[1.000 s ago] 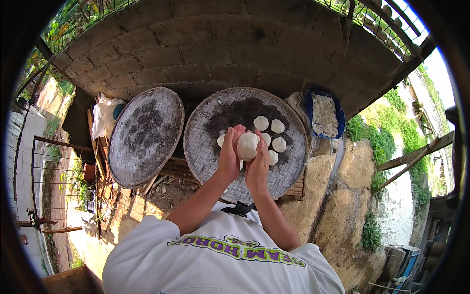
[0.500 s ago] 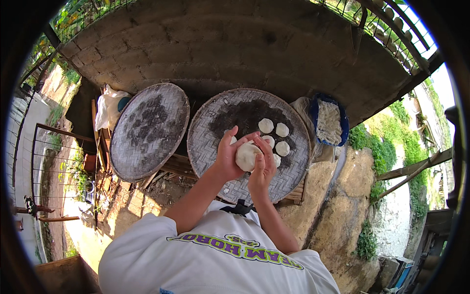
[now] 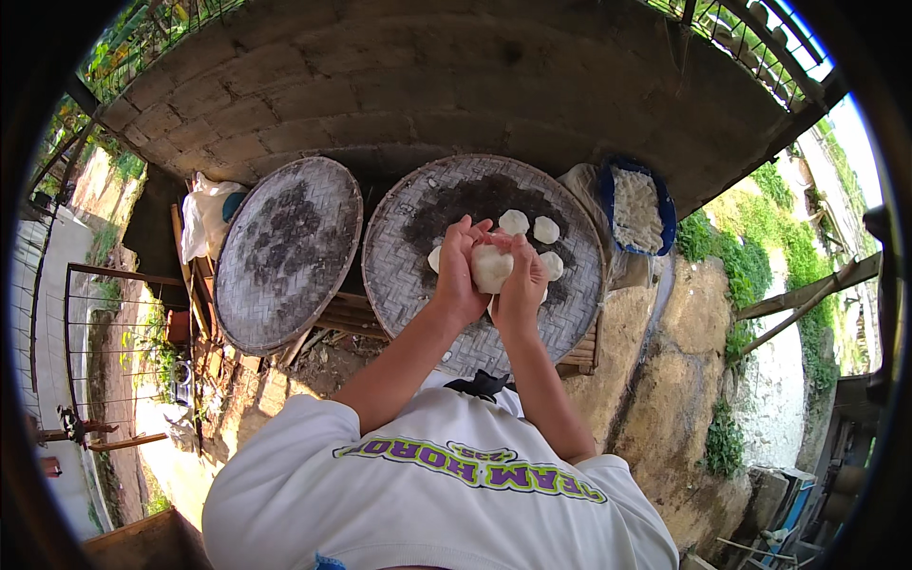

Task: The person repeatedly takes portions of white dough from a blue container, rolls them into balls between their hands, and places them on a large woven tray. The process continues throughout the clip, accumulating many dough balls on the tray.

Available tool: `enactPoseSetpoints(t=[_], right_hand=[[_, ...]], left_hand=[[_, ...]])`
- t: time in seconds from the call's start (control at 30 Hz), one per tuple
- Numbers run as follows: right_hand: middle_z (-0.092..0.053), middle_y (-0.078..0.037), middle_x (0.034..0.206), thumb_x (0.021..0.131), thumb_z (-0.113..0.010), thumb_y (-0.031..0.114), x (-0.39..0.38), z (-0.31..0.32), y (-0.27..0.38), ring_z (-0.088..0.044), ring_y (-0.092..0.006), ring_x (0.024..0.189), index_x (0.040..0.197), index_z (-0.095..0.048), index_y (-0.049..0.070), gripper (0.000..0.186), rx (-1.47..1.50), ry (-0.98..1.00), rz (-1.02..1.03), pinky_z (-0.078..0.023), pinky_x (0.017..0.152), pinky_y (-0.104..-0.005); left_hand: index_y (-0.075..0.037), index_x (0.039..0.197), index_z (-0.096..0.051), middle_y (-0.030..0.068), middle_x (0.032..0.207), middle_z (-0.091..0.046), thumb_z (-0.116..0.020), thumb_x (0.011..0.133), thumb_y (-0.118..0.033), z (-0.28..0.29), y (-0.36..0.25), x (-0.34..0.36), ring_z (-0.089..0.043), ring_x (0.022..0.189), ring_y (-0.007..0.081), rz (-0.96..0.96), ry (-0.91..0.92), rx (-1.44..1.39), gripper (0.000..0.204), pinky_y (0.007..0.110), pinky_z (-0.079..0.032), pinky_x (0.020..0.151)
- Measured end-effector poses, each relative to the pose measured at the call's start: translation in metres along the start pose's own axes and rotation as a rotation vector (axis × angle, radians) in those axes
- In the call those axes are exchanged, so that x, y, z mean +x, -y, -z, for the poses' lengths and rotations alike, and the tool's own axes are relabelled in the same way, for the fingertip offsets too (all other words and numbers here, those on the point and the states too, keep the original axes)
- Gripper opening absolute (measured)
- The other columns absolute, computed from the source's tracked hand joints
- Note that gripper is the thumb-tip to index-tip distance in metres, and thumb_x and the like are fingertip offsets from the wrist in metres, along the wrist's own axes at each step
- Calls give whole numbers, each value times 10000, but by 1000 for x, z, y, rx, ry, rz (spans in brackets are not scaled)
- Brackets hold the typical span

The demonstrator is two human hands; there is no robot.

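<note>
Between my cupped palms is a rounded lump of white dough (image 3: 491,270). My left hand (image 3: 462,269) curves around its left side, and my right hand (image 3: 520,290) presses its right side, with the fingertips of both meeting at its far end. Below the hands lies a round woven tray (image 3: 394,223) with a dark stain in its middle. Several flattened white dough pieces (image 3: 513,222) rest on its right part, some partly hidden by my right hand. One more dough piece (image 3: 434,259) shows just left of my left hand.
A second woven tray (image 3: 237,285), dark-stained, leans at the left. To the right of the main tray stands a blue basin (image 3: 669,220) holding a white doughy mass. A block wall (image 3: 399,95) rises behind. White bags (image 3: 201,214) sit beyond the left tray.
Both hands, with the dough between them, have moved slightly away from my body. They now cup the lump from both sides, and less of it shows.
</note>
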State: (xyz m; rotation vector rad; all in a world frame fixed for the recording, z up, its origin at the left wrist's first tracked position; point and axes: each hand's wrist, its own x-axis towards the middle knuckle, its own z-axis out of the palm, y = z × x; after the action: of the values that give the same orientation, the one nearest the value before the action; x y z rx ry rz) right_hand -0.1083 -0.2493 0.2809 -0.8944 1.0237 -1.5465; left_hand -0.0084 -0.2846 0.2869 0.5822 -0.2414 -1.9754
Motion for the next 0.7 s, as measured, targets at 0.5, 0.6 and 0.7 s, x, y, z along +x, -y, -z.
enactPoseSetpoints(t=[0.5,0.6,0.7], right_hand=[[-606,-140,1381,1117,-418,428,-12,-6,5,-586,-252,1271,1396,-556,-49,570,-158,42,38,-408,1123,-356],[-651,-184,1309,1060,-551,236,-11,-10,6,-638,-229,1164,1364,-594,-30,406,-512,0,534,-488,1030,-379],[-687,-145,1199,1001,-664,191,-5,-14,3,-668,-201,1022,1272,-640,-13,340,-318,91,281,-526,926,-330]], left_hand=[[-89,1356,-503,168,1353,-588,-480,1007,-567,0,-15,-1,-559,1288,317,88,-3,-75,592,513,-458,1110],[-80,1262,-548,169,1221,-637,-485,1009,-559,10,-23,4,-649,1138,304,439,230,-99,545,507,-502,1051],[-72,1268,-548,164,1245,-636,-498,1012,-553,13,-21,8,-651,1121,310,313,-69,-69,547,477,-490,1067]])
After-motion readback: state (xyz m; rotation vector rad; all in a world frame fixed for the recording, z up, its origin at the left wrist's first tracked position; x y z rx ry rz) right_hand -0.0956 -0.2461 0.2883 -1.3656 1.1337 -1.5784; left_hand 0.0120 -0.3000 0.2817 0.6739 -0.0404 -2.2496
